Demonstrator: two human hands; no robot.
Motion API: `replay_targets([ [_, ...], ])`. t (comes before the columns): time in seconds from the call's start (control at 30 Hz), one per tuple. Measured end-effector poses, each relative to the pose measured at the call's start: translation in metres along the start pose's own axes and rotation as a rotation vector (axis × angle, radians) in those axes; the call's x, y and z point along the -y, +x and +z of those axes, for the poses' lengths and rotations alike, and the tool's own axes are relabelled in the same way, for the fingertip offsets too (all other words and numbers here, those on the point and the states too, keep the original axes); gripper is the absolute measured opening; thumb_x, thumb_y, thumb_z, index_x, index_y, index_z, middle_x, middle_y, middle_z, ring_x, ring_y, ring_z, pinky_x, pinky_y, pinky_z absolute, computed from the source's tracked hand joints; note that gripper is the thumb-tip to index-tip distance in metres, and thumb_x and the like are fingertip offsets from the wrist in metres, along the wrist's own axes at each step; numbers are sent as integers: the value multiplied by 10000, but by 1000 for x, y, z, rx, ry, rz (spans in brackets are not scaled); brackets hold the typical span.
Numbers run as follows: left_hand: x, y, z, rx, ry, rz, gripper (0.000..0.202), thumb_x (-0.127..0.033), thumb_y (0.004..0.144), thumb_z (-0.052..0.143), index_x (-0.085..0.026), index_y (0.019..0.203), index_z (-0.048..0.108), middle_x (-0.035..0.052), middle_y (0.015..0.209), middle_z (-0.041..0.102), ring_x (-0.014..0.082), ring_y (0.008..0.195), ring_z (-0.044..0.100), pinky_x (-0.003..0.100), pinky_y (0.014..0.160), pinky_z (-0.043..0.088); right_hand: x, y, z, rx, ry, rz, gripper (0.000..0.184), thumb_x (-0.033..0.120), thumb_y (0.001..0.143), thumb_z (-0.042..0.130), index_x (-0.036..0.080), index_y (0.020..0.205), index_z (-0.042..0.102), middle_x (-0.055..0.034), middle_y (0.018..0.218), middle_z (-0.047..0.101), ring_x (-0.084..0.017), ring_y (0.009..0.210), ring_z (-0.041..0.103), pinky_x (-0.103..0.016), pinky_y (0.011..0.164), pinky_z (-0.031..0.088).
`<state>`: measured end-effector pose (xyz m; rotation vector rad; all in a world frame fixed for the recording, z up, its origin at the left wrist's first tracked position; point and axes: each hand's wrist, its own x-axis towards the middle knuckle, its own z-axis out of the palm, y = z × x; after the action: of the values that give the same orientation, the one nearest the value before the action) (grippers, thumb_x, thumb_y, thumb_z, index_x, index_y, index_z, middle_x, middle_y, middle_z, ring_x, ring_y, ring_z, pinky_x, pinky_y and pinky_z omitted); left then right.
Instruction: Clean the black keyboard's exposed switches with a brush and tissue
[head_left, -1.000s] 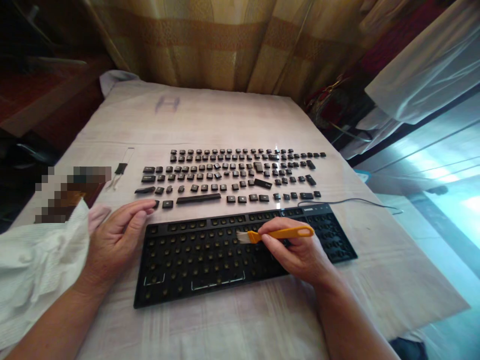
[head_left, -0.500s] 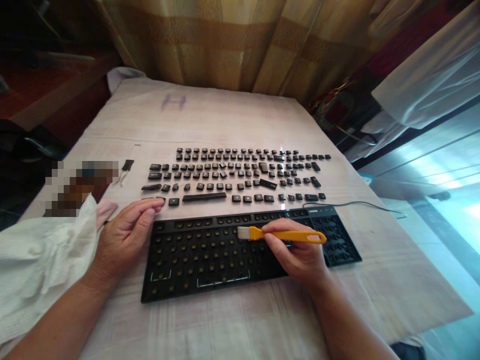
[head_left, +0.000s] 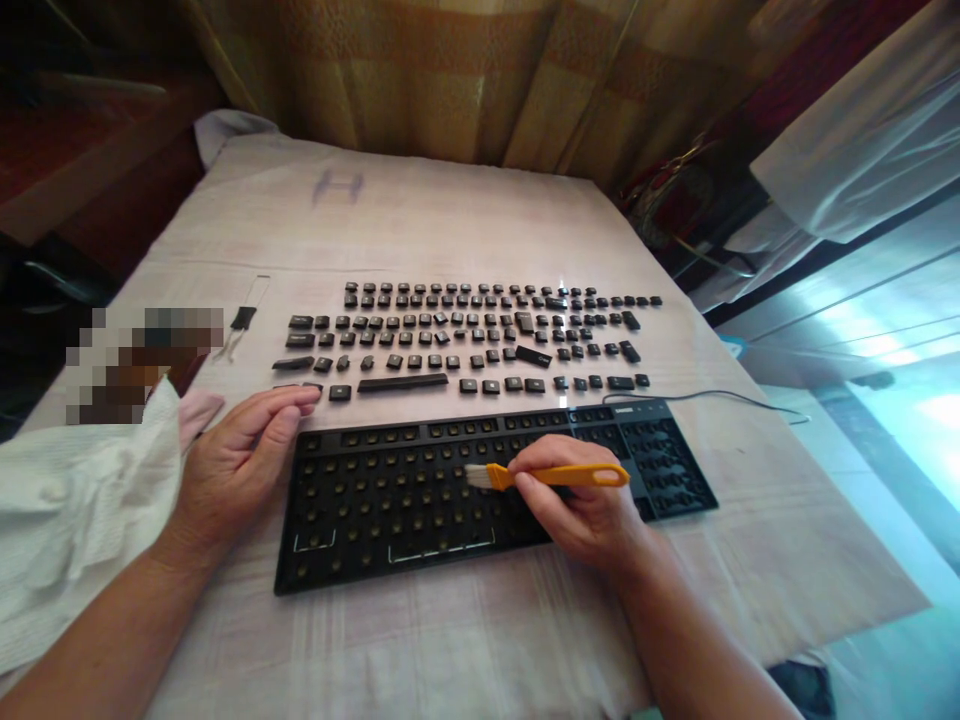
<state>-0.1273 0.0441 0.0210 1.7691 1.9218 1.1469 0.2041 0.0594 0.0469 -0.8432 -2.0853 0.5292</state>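
Note:
A black keyboard with its keycaps off lies in front of me, its bare key stems showing. My right hand is closed round the yellow handle of a brush above the middle of the board. The pale bristles point left and rest on or just over the stems. My left hand lies on its side by the keyboard's left end, fingers stretched out together and holding nothing. Its fingertips are near the lower left keycaps. Beyond the board are rows of black keycaps, among them the long space bar cap.
A wire keycap puller lies at the left. White cloth or paper is heaped beside my left forearm, near a blurred-out patch. The keyboard's cable runs right across the pale tablecloth. A curtain hangs behind the table.
My right hand has brought the brush slightly left and nearer to me over the stems. My left hand keeps its place by the keyboard. The whole view has shifted a little.

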Motion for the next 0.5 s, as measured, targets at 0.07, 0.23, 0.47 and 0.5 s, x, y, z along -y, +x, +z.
replay_targets([
  [0.07, 0, -1, 0, 6, -4, -15, 396, -549, 909, 510, -251, 1029, 741, 18, 1046, 771, 187, 977, 719, 355, 1021, 549, 1, 0, -1, 7, 28, 8, 155, 101, 878, 562, 206, 826, 662, -19, 697, 730, -150, 587, 685, -252, 568, 556],
  [0.23, -4, -1, -2, 24, -4, -46, 406, -543, 902, 508, -243, 1045, 741, 5, 971, 768, 148, 803, 711, 271, 824, 583, 2, 0, -2, 31, 87, 51, 155, 103, 865, 557, 196, 783, 649, -12, 662, 704, -131, 552, 652, -224, 534, 522],
  [0.47, -9, 0, -2, 35, -14, -55, 414, -559, 888, 509, -242, 1010, 746, -5, 922, 763, 146, 777, 694, 250, 763, 571, -1, -5, -2, -63, 119, 157, 135, 135, 858, 581, 200, 768, 657, -11, 677, 707, -144, 570, 656, -241, 539, 530],
  [0.5, -8, -1, -3, 38, -17, -63, 415, -562, 886, 510, -246, 1015, 745, -4, 937, 763, 149, 789, 694, 254, 778, 569, -1, -6, -2, -90, 118, 178, 132, 138, 859, 583, 200, 772, 660, -13, 683, 707, -146, 573, 656, -243, 535, 530],
])
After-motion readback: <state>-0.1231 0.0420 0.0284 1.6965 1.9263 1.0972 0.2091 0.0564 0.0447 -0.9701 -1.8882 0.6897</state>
